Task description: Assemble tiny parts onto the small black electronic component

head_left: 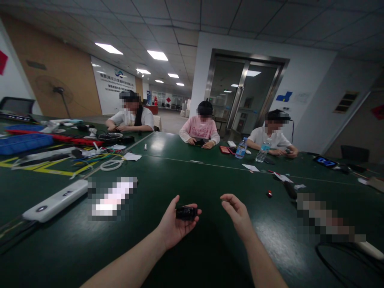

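Note:
My left hand (177,225) is turned palm up above the green table, its fingers cradling a small black glossy object (185,213). The object is dark and blurred, so its kind does not show. To the right, apart from it, my right hand (237,214) hovers with thumb and forefinger drawn together. Whatever may sit between those fingertips is too small to make out. A small red and dark item (269,194) lies on the table beyond my right hand.
Three people sit across the green table (168,172). At left are a white power strip (60,200), a blurred-out bright phone-like slab (115,197), coiled cable (111,165) and a blue tray (27,143). Water bottles (241,149) stand far right; a black cable (333,266) lies near right.

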`<state>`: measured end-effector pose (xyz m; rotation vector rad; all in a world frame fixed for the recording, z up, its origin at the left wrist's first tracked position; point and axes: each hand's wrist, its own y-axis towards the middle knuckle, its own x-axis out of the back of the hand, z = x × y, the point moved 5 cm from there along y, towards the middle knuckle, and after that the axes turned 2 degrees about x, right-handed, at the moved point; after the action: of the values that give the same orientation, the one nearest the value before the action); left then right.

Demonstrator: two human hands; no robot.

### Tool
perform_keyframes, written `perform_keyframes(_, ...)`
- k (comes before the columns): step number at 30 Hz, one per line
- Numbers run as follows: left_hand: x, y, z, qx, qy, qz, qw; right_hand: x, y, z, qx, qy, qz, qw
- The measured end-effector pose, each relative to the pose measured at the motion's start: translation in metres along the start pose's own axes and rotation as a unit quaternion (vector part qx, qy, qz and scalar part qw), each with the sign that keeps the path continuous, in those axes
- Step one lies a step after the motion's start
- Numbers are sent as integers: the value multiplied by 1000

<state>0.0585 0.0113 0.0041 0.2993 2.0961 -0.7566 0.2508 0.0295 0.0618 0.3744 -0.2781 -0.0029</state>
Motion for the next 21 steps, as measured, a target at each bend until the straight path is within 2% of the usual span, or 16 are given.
perform_keyframes(13,1,3,3,-2,90,15,996,-13,0,-10,-12,-28,69,997)
perform_keyframes(21,2,3,0,-23,123,-8,992,-29,-4,-4,-6,-39,112,993)
